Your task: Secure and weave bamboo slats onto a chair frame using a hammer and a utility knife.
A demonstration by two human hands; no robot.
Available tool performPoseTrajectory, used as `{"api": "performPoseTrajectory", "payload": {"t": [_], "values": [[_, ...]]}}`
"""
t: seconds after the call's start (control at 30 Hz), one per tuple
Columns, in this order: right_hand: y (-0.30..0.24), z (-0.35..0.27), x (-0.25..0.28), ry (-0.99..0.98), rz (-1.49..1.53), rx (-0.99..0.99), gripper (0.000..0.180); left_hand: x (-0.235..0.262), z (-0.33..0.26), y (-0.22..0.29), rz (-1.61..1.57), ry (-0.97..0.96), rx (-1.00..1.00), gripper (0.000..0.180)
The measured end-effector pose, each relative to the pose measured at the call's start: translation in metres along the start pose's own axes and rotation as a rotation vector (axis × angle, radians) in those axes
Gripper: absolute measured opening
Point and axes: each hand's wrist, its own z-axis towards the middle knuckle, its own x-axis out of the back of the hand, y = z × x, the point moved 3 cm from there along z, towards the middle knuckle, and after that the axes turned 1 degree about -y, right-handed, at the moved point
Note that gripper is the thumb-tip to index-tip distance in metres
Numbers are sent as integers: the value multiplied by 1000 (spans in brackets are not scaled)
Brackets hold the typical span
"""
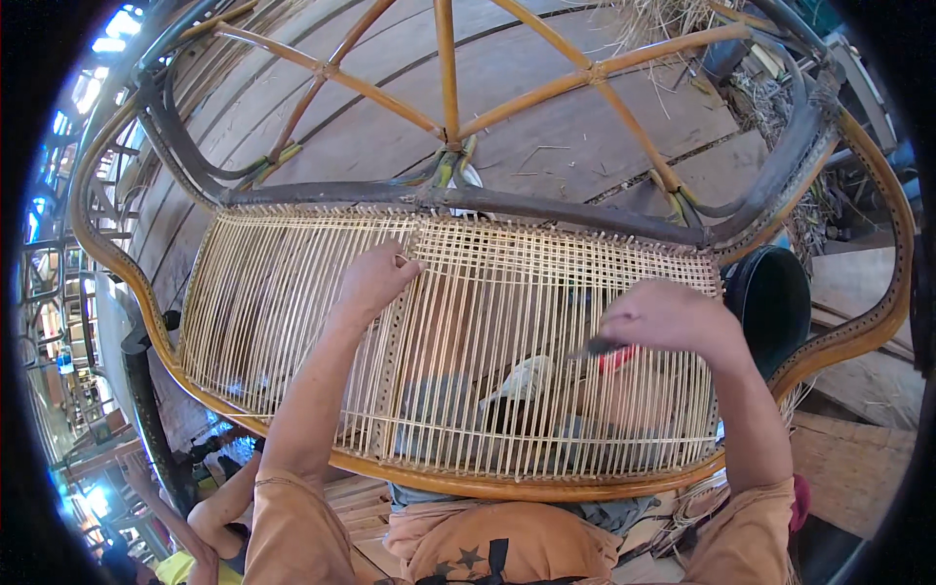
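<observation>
Pale cane strands [292,292] run lengthwise across a curved rattan seat frame [585,492] in front of me. Crosswise strands form a tighter weave [546,249] along the far edge of the right half. Over the drilled middle bar [391,341], my left hand [375,281] has its fingertips pinched together near the far end; what they grip is too small to make out. My right hand [665,317] is closed on a dark-handled tool [603,346] above the right half, its tip pointing left. Motion blurs the tool, so its exact kind is unclear.
A dark bucket [770,302] stands beyond the seat's right end. Crossed rattan poles [448,78] rise on the far side over a plank floor [526,97]. Loose cane scraps [663,19] lie at the far right. Another person's arm [219,512] shows at lower left.
</observation>
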Motion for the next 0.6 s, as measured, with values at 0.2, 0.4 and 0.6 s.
{"api": "performPoseTrajectory", "payload": {"t": [0.2,0.4,0.6], "values": [[1,-6,15,631,17,-86,27,-7,-6,-3,-82,161,75,45],[10,27,-1,701,63,-83,30,-19,-8,-2,-103,306,54,42],[-12,47,-10,335,93,15,28,-26,-12,-8,-128,370,18,40]]}}
